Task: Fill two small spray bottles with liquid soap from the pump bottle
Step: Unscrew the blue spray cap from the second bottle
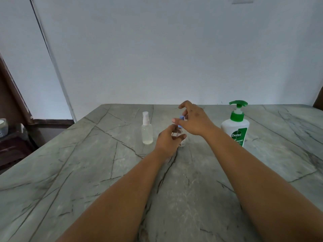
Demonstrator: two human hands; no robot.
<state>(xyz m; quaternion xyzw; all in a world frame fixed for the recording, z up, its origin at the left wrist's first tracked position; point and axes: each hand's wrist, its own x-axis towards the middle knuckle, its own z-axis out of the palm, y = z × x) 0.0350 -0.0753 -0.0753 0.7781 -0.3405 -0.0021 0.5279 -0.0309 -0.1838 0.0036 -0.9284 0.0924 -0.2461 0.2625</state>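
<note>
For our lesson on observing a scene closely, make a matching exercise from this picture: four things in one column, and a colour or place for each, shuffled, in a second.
Things:
1. pump bottle
2. pink-topped spray bottle
3. blue-topped spray bottle
4. table

Descriptions:
A. standing alone, left of both hands
B. grey-green stone with dark veins
C. white body with a green pump head
D. gripped low by the left hand, its top pinched by the right hand

Pairs: 1-C, 2-A, 3-D, 4-B
</note>
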